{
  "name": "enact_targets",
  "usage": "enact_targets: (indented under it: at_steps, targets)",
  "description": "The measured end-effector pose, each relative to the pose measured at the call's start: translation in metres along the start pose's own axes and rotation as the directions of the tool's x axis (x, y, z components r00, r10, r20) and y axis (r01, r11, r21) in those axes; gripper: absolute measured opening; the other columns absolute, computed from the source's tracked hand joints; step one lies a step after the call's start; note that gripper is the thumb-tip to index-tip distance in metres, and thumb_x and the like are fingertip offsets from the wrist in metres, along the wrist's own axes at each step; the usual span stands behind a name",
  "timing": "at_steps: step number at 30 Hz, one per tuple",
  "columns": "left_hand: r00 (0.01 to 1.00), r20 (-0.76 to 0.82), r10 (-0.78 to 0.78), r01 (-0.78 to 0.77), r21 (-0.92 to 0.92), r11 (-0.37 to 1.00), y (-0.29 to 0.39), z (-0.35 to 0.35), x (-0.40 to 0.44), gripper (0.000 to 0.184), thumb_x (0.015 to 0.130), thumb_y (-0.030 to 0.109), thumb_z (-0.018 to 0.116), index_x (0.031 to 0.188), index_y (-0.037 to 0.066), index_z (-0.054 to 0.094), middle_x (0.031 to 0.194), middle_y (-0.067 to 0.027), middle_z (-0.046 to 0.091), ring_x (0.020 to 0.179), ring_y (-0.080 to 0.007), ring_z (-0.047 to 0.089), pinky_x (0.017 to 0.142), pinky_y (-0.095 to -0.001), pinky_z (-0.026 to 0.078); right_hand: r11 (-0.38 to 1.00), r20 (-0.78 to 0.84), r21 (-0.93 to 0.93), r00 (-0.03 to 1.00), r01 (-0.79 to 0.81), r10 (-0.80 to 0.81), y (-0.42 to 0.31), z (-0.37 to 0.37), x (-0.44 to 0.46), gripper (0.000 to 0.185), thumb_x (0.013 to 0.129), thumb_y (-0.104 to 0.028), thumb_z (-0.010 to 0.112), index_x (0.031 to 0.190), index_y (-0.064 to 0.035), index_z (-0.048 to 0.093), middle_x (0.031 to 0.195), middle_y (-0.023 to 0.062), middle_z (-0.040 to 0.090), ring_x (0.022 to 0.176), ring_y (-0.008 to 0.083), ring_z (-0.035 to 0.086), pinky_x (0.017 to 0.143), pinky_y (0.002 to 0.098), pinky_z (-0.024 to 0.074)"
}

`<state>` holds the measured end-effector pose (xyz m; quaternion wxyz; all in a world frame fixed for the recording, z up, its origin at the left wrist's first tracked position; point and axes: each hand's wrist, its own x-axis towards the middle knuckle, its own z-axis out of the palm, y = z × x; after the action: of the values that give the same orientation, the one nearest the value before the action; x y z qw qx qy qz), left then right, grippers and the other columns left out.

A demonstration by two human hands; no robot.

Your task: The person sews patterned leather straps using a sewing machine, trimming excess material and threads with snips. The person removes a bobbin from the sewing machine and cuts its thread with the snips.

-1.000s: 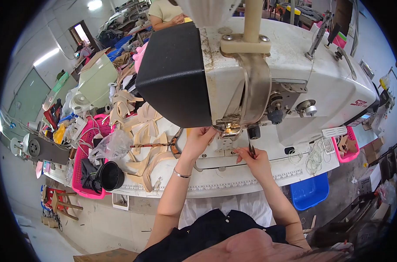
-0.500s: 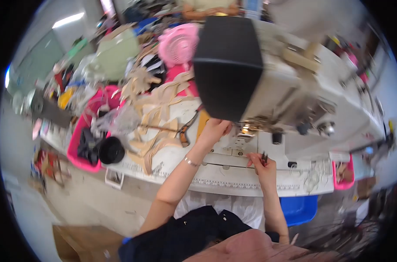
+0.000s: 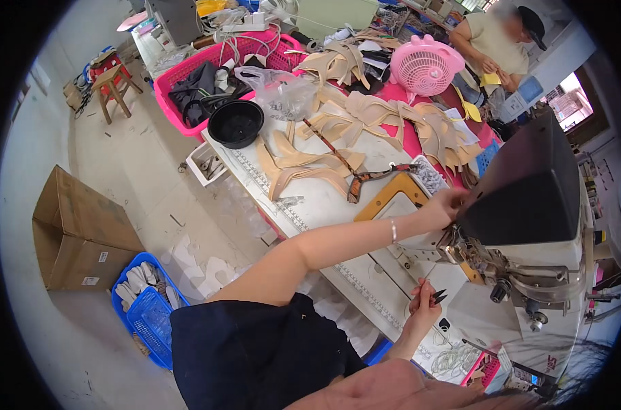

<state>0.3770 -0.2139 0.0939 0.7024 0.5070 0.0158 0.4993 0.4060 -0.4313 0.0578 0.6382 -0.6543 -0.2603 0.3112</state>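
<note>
My left hand (image 3: 448, 207) reaches to the left side of the sewing machine's black cover (image 3: 518, 195), just above the needle area. Its fingers are bent together, and what they pinch, if anything, is hidden. My right hand (image 3: 425, 307) is closed around small thread snips (image 3: 439, 297), whose dark pointed blades stick out past the fingers. It hovers over the front of the white table (image 3: 324, 212), below the machine's metal presser parts (image 3: 454, 249). A strappy piece with dark patterned bands (image 3: 355, 186) lies to the left of my left hand, by beige cut pieces (image 3: 307, 174).
A black bowl (image 3: 236, 125) stands at the table's left edge beside a pink basket (image 3: 170, 92) of dark items. A pink fan (image 3: 426, 66) is behind the beige pieces. Across the table sits another person (image 3: 491, 44). A cardboard box (image 3: 85, 232) and blue basket (image 3: 153, 314) are on the floor.
My view has swung left, bringing the floor, box and blue basket into sight. My left hand stays by the machine head, and my right hand still holds the snips.
</note>
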Motion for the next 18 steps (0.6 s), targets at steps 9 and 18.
enact_targets:
  at_steps: [9, 18]
  targets:
    - [0.879, -0.327, 0.346, 0.121, 0.856, 0.502, 0.059, -0.135, -0.083, 0.032, 0.085, -0.005, 0.050, 0.115, 0.002, 0.059, 0.097, -0.0114, 0.057, 0.083, -0.0246, 0.058, 0.071, -0.0325, 0.047, 0.995, 0.037, -0.004, 0.994, -0.101, 0.101, 0.023, -0.007, 0.003, 0.024, 0.090, -0.020, 0.061, 0.093, 0.0028, 0.065, 0.065, 0.0008, 0.059, 0.041, 0.0001, 0.028, 0.040, 0.0188, 0.0157]
    - [0.983, 0.102, 0.155, -0.044, 0.941, -0.336, 0.037, -0.147, -0.083, 0.041, 0.070, 0.021, 0.067, 0.107, 0.004, 0.061, 0.099, -0.0129, 0.057, 0.101, -0.0270, 0.052, 0.089, -0.0432, 0.035, 0.995, 0.087, -0.067, 0.993, -0.071, 0.077, 0.021, 0.009, -0.001, 0.025, 0.091, -0.021, 0.060, 0.091, 0.0036, 0.065, 0.068, 0.0023, 0.061, 0.042, 0.0004, 0.029, 0.040, 0.0183, 0.0194]
